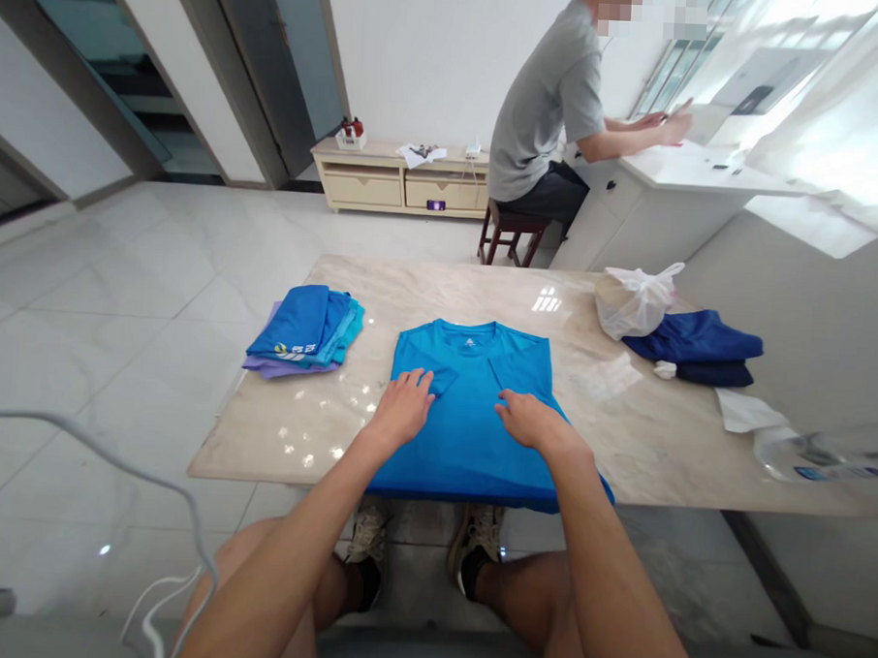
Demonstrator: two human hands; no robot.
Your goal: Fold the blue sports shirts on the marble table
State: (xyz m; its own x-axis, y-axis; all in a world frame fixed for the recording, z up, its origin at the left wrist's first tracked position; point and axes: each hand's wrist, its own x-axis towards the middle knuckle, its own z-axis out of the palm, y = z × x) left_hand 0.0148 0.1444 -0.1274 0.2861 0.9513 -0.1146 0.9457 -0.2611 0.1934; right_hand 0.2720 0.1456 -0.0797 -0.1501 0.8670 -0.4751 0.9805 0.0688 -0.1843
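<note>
A bright blue T-shirt [478, 433] lies spread on the marble-look table, its collar toward the far side and both sleeves folded inward over the front. Its lower end hangs over the near table edge. My left hand [405, 407] rests on the left folded sleeve, fingers stretched out and apart. On the other side, my right hand [528, 420] touches the shirt by the right folded sleeve; its fingers are slightly bent and partly hidden, with nothing visibly gripped.
A stack of folded clothes [294, 328] sits at the table's left. To the right are a white plastic bag [635, 301], dark blue cloth [700, 340], tissue [750, 412] and a clear bottle [827, 451]. Beyond the table, a person [547, 106] sits on a stool at a white desk.
</note>
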